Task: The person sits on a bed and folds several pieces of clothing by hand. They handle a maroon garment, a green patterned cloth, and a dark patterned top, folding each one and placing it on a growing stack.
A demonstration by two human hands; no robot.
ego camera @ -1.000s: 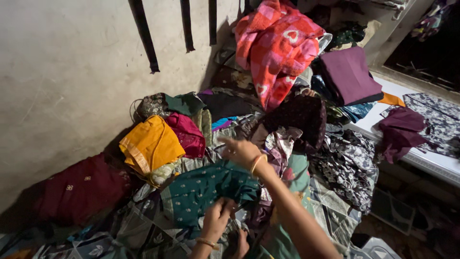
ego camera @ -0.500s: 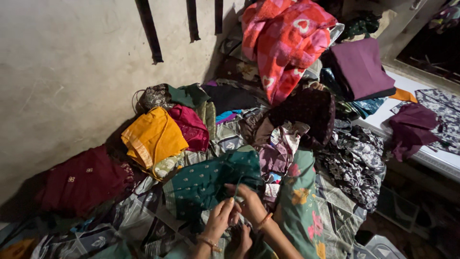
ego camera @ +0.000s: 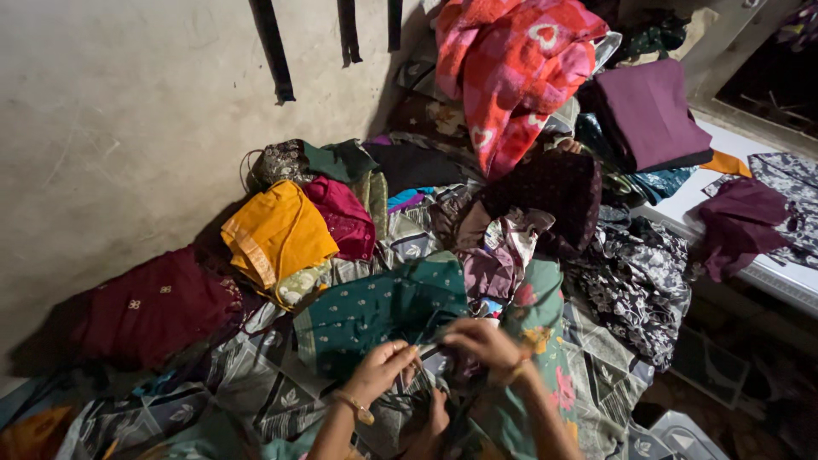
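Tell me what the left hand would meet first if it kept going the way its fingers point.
The left hand points up and right, so it would likely meet the right hand first, over the dark green dotted cloth both pinch. Depth is unclear.

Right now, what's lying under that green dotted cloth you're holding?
Under the green dotted cloth shows a grey patterned sheet; the rest beneath is covered. Left hand and right hand pinch its near edge.

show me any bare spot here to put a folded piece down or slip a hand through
Bare room: the white ledge between the purple folded cloth and the maroon cloth. The bed is crowded from the yellow garment to the black floral cloth; both hands pinch the green dotted cloth.
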